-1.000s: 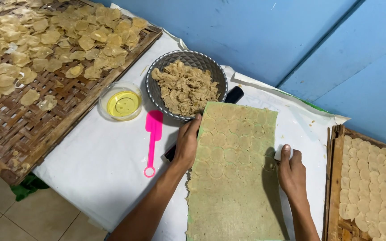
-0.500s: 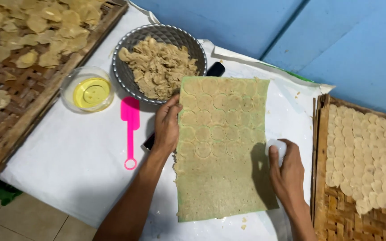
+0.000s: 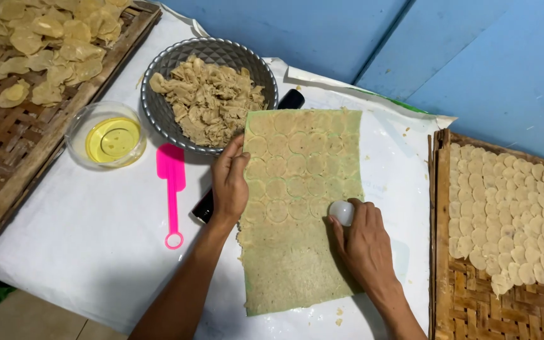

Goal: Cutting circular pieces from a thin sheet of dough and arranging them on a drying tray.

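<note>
Right hand [image 3: 365,242]: my grip was closed around a small white round cutter [image 3: 342,212], fingers curled over its top, pressing it onto the sheet of rolled dough [image 3: 300,201]. The cutter sat at the right-hand part of the sheet, about halfway down, just below the last row of stamped circles. Most of the cutter was hidden under my fingers; its rim could not be made out.

Left hand [image 3: 230,182]: laid flat on the sheet's left edge, fingers spread and pointing away from me, gripping nothing, only holding the sheet down. Its palm covered part of a black cylinder [image 3: 291,99] that ran under the sheet; only the two ends showed, one by the bowl and one beside my wrist.

Dough sheet: pale green-tan, rectangular, lying on the white-covered surface [image 3: 89,239]. Its upper portion was marked with rows of circles; the lower portion, near me, was plain.

Both forearms entered from the bottom edge, cut off by the frame, angled toward the sheet.

Nearby, left: a pink plastic spatula [image 3: 171,189], a glass bowl of yellow oil [image 3: 109,135], a grey metal bowl of dough scraps [image 3: 209,94], and a woven tray of dried crackers [image 3: 26,56], partly cut off.

Right: a second woven tray with raw discs [image 3: 511,208] in overlapping rows, also cut off.
</note>
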